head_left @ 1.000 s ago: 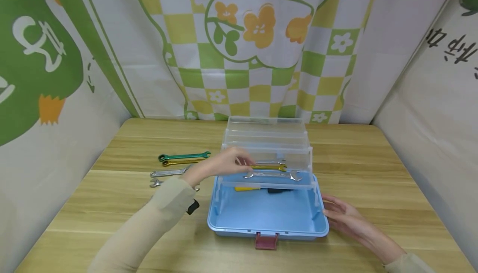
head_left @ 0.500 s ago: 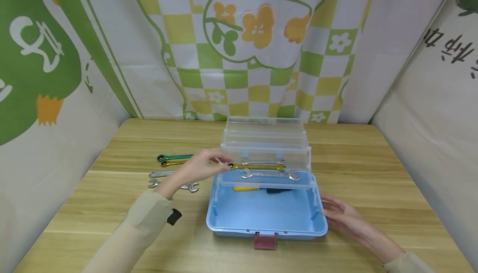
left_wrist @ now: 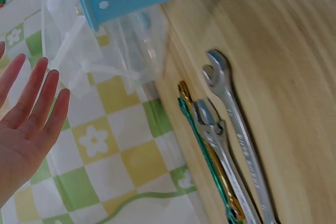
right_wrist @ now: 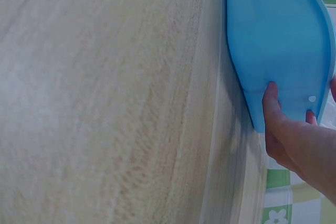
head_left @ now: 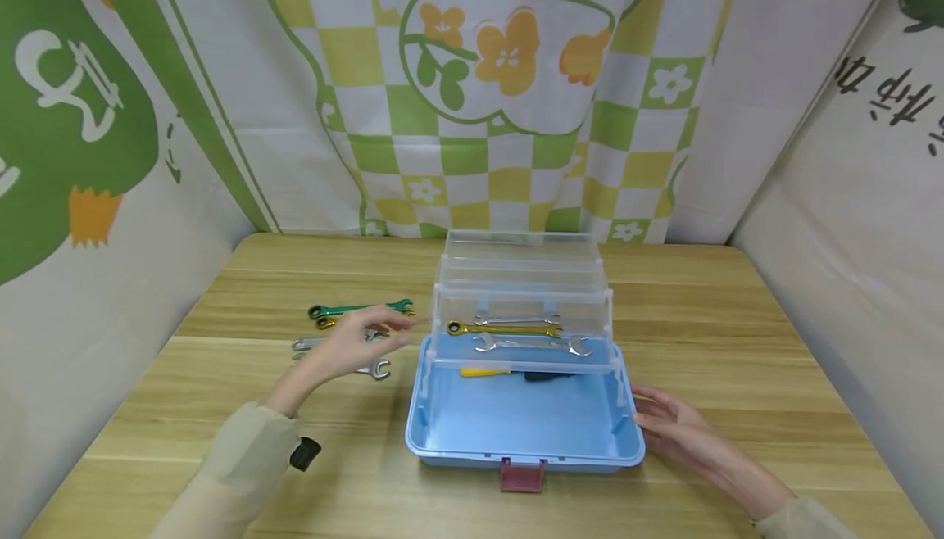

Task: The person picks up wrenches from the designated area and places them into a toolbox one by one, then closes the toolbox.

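Note:
My left hand (head_left: pixel 361 342) hovers with spread fingers over the wrenches left of the light-blue toolbox (head_left: pixel 524 428), holding nothing. Below it lie a green ratchet wrench (head_left: pixel 347 310), a gold one (left_wrist: pixel 217 174) partly covered by the hand, a silver adjustable wrench (left_wrist: pixel 229 163) and a silver open-end wrench (left_wrist: pixel 244 135). In the toolbox's clear tray (head_left: pixel 457 361) are another gold ratchet wrench (head_left: pixel 509 329), a silver double open-end wrench (head_left: pixel 534 346) and a slimmer silver wrench (head_left: pixel 516 320). My right hand (head_left: pixel 682 428) rests its relaxed fingers against the toolbox's right side.
Further clear tiers (head_left: pixel 524 246) rise behind the tray. Tools with a yellow handle (head_left: pixel 483 373) and a black handle (head_left: pixel 546 376) lie inside the box. A maroon latch (head_left: pixel 522 475) hangs at its front. Patterned curtains (head_left: pixel 509 187) enclose the wooden table (head_left: pixel 737 326).
My left hand has drawn back leftward from the tray to above the loose wrenches, leaving the gold wrench fully visible in the tray. The right hand stays at the toolbox's side.

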Available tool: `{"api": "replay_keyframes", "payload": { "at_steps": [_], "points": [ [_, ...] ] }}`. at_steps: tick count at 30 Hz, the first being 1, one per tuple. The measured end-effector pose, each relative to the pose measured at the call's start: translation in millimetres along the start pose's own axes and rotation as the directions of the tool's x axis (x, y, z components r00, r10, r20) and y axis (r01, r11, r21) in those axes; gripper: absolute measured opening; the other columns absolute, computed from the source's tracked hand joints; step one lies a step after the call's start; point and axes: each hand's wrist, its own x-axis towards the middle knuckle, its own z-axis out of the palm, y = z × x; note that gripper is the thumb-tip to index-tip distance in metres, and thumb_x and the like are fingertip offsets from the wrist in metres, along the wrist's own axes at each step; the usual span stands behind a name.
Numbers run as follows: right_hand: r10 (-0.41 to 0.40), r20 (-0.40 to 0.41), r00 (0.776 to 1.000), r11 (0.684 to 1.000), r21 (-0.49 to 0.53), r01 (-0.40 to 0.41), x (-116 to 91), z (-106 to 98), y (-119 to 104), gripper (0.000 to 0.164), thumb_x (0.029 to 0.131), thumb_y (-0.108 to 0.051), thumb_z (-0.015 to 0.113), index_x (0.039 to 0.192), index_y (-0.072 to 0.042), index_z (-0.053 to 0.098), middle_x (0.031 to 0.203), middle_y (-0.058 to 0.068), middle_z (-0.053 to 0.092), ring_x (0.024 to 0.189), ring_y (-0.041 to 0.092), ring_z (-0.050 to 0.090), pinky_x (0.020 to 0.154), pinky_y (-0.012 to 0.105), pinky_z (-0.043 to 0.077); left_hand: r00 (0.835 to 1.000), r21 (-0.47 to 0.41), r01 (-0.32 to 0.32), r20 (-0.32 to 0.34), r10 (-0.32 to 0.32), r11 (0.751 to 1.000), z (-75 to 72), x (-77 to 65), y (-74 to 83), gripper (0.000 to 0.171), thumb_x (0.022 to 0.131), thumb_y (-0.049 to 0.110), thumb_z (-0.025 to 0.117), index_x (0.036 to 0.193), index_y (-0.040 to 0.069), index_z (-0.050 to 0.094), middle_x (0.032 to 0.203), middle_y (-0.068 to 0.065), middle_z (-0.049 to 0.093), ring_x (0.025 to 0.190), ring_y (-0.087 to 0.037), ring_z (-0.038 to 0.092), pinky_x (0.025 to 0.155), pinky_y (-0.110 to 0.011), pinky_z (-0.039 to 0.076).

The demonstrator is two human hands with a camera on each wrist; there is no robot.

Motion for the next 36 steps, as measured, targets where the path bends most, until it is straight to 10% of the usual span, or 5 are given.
{"api": "replay_keyframes", "payload": {
  "at_steps": [36],
  "points": [
    [-0.021, 0.035, 0.999, 0.999, 0.029, 0.02, -0.3, -1.6, 0.7, 0.065, 0.09, -0.013, 0.05, 0.135, 0.011, 0.009, 0.137, 0.032, 0.018, 0.111, 0.012, 0.045, 0.095, 0.038, 0.038, 0.989, 0.123, 0.143, 0.008, -0.145, 0.982, -10.4, -42.3, -68.8, 0.028, 0.078, 0.014, 0.066, 0.103, 0.001, 0.063, 0.105, -0.015, 0.061, 0.094, -0.034, 0.054, 0.078, -0.048, 0.046]
  ]
}}
